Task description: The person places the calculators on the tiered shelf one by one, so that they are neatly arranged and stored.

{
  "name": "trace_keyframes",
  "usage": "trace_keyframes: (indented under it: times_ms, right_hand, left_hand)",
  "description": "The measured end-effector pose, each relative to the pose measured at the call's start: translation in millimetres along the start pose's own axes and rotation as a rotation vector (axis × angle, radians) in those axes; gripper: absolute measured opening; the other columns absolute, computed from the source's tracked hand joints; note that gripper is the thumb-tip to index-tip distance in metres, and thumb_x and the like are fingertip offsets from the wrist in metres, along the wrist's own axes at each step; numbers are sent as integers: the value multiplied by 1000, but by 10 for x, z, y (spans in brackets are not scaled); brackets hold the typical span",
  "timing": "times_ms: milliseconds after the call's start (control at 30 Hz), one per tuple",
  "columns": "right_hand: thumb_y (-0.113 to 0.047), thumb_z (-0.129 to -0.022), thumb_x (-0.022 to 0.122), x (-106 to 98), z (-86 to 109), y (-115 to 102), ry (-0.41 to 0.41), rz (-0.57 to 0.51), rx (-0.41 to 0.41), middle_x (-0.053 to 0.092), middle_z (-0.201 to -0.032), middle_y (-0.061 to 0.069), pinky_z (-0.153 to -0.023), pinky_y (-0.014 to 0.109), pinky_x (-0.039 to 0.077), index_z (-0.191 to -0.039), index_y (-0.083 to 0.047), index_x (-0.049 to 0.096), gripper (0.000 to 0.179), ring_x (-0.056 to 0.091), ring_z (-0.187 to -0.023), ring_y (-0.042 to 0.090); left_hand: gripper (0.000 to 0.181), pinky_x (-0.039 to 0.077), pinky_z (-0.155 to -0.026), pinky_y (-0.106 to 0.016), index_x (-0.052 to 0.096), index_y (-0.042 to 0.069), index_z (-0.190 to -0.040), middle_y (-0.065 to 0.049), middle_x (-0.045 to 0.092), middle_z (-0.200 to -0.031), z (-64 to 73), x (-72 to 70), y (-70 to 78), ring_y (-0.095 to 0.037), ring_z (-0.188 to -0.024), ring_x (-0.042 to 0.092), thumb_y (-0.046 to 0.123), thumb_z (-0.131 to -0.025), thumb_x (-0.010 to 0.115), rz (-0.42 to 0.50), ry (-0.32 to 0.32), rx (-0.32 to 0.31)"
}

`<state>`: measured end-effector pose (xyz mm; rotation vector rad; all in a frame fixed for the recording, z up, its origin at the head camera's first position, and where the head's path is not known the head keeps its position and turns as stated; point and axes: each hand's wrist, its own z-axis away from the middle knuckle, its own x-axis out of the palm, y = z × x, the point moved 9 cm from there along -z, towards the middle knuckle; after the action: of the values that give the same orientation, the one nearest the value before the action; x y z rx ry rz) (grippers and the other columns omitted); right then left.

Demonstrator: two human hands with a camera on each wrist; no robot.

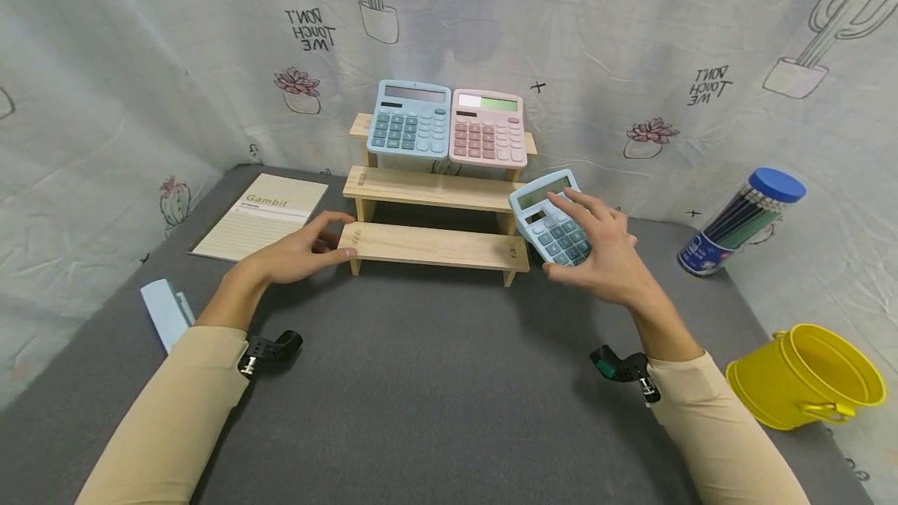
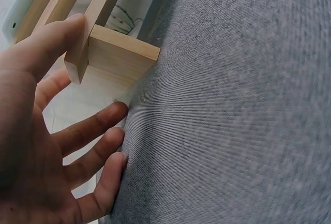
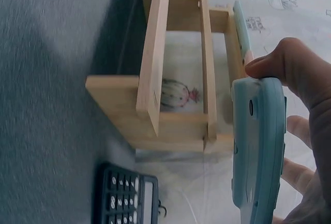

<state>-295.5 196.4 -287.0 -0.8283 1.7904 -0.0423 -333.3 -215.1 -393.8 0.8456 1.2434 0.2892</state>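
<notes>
A three-tier wooden stand is on the grey table. My left hand grips the left end of its lowest board, thumb on the front and index finger behind in the left wrist view. In my right hand is a light blue calculator, held by its edges at the stand's right, tilted and raised off the table. On the top tier, another blue calculator leans beside a pink calculator. The right wrist view shows a dark calculator on the table by the stand, mostly hidden in the head view.
A notepad lies left of the stand, with a light blue stapler nearer me, partly behind my left forearm. To the right are a blue-lidded tub of pencils and a yellow bucket. A printed curtain hangs behind.
</notes>
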Motion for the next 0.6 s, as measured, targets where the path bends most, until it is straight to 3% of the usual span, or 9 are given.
trace_keyframes:
  times_ms: [300,600]
  right_hand:
    - [-32,-71,87,103,-67,-126,-15,-29,-29,34,-163,8,-82,63,25,-154,-25,47,92,25,-135,55]
    - [-33,-71,87,221,-169,-297,-47,-43,-40,33,-165,3,-85,64,26,-155,-28,46,94,26,-136,48]
  left_hand:
    - [70,53,-88,-50,28,26,-153,-27,55,-141,-37,-4,47,-40,-119,62,54,-99,63,-88,-12,-22]
    - [69,53,-84,-46,28,23,-152,-27,53,-139,-57,-9,22,-38,-113,64,52,-100,62,-80,8,-21]
